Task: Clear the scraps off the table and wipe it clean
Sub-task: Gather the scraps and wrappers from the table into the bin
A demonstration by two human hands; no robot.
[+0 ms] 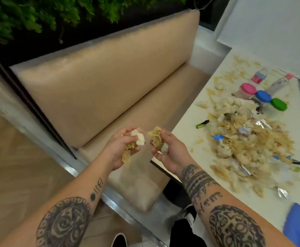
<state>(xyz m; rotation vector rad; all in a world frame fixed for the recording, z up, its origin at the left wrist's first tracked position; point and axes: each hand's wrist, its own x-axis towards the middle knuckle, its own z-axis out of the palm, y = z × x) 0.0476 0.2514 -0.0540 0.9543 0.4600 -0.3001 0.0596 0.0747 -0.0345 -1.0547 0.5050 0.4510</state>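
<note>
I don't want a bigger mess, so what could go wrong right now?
Both the left hand and right hand hold loose scraps off the table's edge, above the bench seat, so bits may drop there. Sweeping the scrap pile could also knock over the lidded jars beside it.

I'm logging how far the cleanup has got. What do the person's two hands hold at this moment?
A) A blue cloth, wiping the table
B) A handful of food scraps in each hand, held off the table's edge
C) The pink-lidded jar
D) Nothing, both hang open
B: the left hand and the right hand each grip a clump of pale noodle-like scraps over the beige bench seat, beside the white table.
</note>
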